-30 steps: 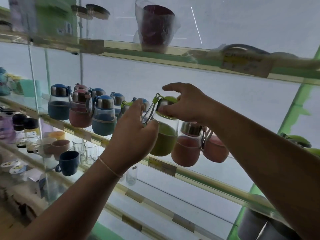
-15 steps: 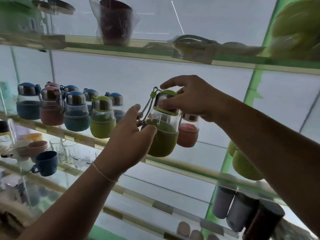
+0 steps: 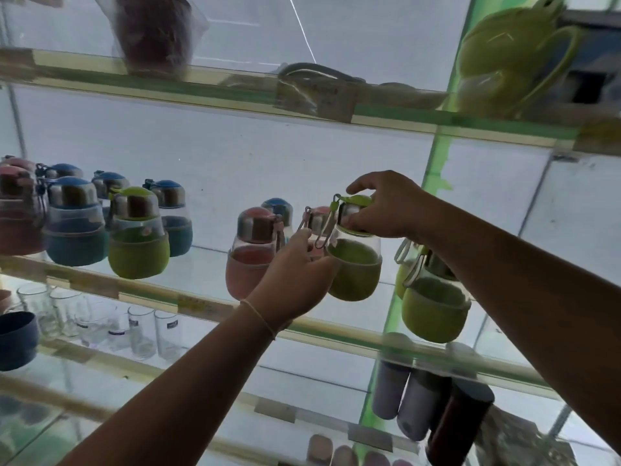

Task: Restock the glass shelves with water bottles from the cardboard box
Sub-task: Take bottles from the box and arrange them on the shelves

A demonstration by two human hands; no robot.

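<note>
A small glass water bottle with a green sleeve and green lid (image 3: 355, 267) is over the middle glass shelf (image 3: 198, 306). My right hand (image 3: 383, 206) grips its lid from above. My left hand (image 3: 295, 280) cups its lower left side, fingers by the strap loop. A pink-sleeved bottle (image 3: 250, 253) stands just left, partly behind my left hand. Another green bottle (image 3: 433, 304) stands to the right, under my right forearm. Further left stand a green bottle (image 3: 137, 235) and several blue (image 3: 72, 227) and pink ones. The cardboard box is out of view.
The upper glass shelf (image 3: 235, 95) holds a dark wrapped cup (image 3: 151, 31) and a green jug (image 3: 510, 52). Below are drinking glasses (image 3: 141, 331), a blue mug (image 3: 16, 338) and dark tumblers (image 3: 430, 408). A green upright (image 3: 433, 169) splits the shelving.
My view has swung to the right, so the shelf contents slid left. Both hands stay on the green bottle, now next to the pink bottle and nearer the shelf.
</note>
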